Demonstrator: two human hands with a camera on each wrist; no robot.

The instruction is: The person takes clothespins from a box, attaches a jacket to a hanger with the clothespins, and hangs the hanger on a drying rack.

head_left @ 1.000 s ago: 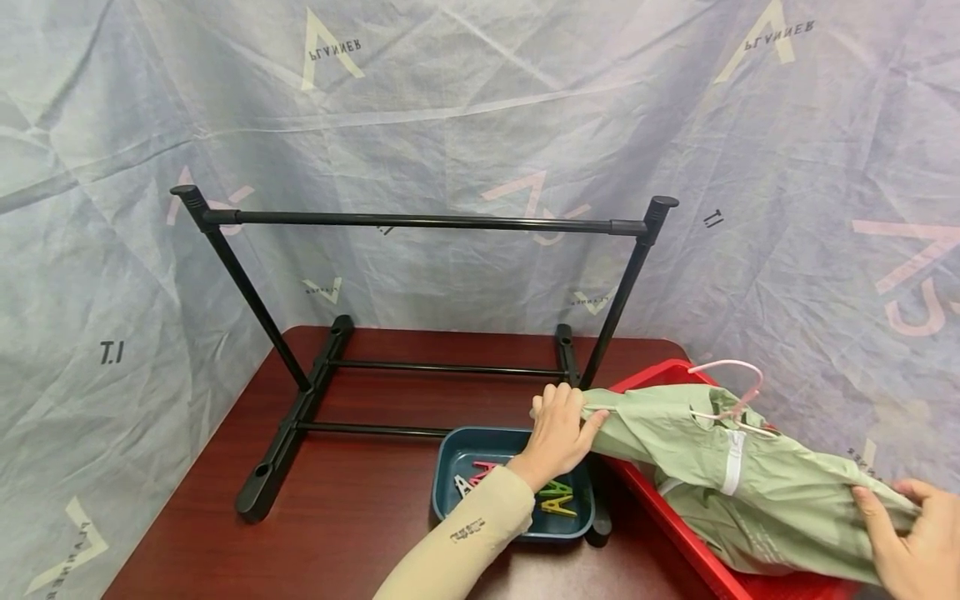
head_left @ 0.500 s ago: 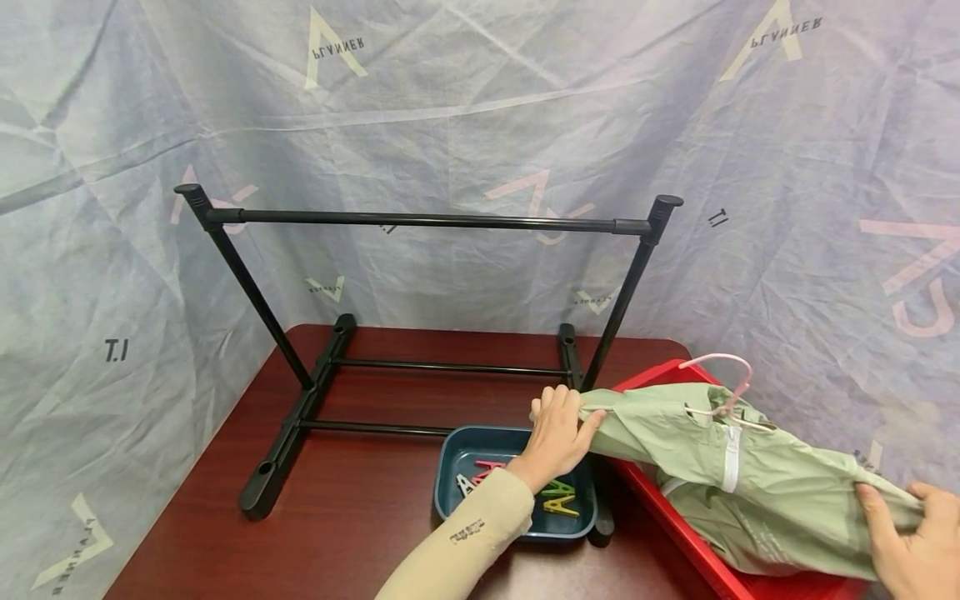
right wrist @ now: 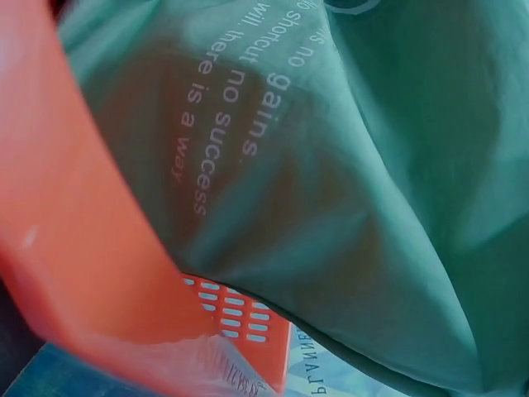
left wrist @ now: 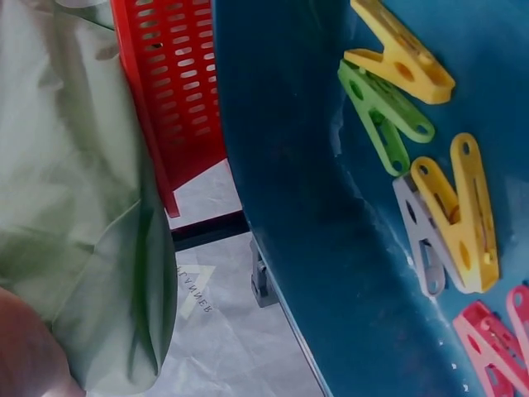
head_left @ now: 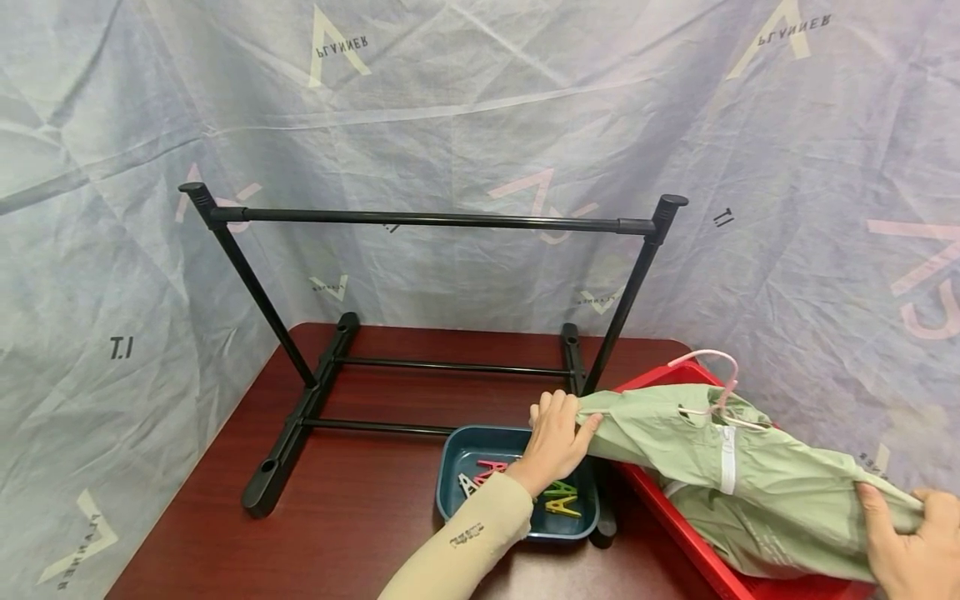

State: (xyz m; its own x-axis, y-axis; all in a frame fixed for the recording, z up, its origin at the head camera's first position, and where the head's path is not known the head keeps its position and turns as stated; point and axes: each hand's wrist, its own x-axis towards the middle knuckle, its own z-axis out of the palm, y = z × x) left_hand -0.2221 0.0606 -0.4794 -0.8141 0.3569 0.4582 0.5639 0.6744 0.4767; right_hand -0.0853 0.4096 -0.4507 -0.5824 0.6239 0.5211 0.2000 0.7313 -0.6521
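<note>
A light green garment with a short white zipper is stretched between both hands above a red basket. A pink hanger sticks up out of its neck opening. My left hand grips the garment's left end, over the far edge of a blue tray. At the right edge of the head view, my right hand pinches the other end between thumb and fingers. White printed lettering on the garment shows in the right wrist view. The hanger's arms are mostly hidden inside the cloth.
The blue tray holds several clothespins in yellow, green, grey and pink. Behind it on the dark red table stands a black rack with one top bar. A printed grey sheet hangs around the table.
The pink hanger hook has tilted and shifted a little to the left. Both hands keep their hold on the garment, and the head view has shifted slightly.
</note>
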